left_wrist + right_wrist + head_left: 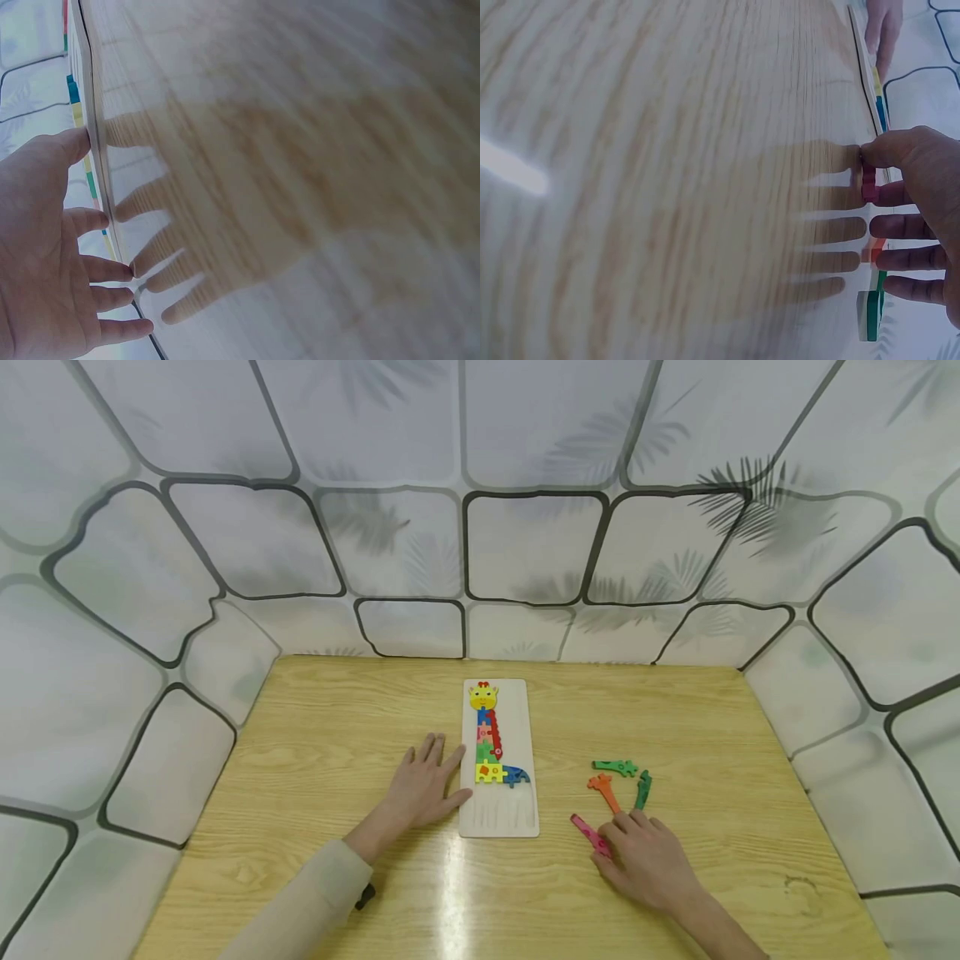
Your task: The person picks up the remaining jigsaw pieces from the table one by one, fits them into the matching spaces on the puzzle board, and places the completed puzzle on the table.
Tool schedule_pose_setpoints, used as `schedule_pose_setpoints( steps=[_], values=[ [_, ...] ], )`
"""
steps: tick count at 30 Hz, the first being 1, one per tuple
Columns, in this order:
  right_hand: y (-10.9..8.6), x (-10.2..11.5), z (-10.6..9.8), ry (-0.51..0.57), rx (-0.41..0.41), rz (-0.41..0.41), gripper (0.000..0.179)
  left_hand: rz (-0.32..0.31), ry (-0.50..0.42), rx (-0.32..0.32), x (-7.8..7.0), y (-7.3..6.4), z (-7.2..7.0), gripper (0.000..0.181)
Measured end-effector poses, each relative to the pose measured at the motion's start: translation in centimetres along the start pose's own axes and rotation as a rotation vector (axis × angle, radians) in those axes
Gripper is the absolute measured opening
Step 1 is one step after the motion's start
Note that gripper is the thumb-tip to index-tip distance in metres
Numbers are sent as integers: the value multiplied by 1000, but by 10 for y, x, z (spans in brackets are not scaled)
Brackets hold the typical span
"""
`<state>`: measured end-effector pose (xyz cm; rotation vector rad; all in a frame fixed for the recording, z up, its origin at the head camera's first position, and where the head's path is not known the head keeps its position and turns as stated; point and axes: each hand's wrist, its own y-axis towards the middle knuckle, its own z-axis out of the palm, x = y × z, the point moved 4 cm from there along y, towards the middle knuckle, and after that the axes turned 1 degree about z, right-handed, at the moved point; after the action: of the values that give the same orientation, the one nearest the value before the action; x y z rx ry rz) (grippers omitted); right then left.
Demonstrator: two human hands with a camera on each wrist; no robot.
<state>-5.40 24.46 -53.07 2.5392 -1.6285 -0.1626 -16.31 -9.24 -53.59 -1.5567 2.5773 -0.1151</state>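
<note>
A wooden puzzle board (pixel 498 814) holds a partly filled giraffe: a yellow head (pixel 483 697), a red mane strip (pixel 496 735), a column of coloured neck pieces and a blue piece (pixel 516 776) at the lower right. My left hand (pixel 426 785) lies with fingers spread, thumb and index tips at the board's left edge. Right of the board, my right hand (pixel 647 860) pinches a pink puzzle piece (pixel 868 184) between thumb and index finger. Its other fingers stay extended, near an orange piece (pixel 602 792) and a dark green piece (pixel 643 790).
A lighter green piece (pixel 615 767) lies just behind the orange one. The wooden table (pixel 337 710) meets patterned white walls (pixel 536 547) at the back and both sides. Shallow grooves mark the board's lower part.
</note>
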Motion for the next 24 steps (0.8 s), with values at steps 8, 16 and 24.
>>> schedule_pose_setpoints(
  steps=[8, 16, 24],
  values=[
    [5, 4, 2, -12, 8, -28, 28, -1, 1, -3, 0, 0, 0, 80],
    [10, 7, 1, -19, 18, -56, 27, -1, -9, 0, 0, 0, 1, 79],
    [15, 10, -1, -29, 1, -81, 26, -3, -4, 5, 1, 1, 4, 81]
  ],
)
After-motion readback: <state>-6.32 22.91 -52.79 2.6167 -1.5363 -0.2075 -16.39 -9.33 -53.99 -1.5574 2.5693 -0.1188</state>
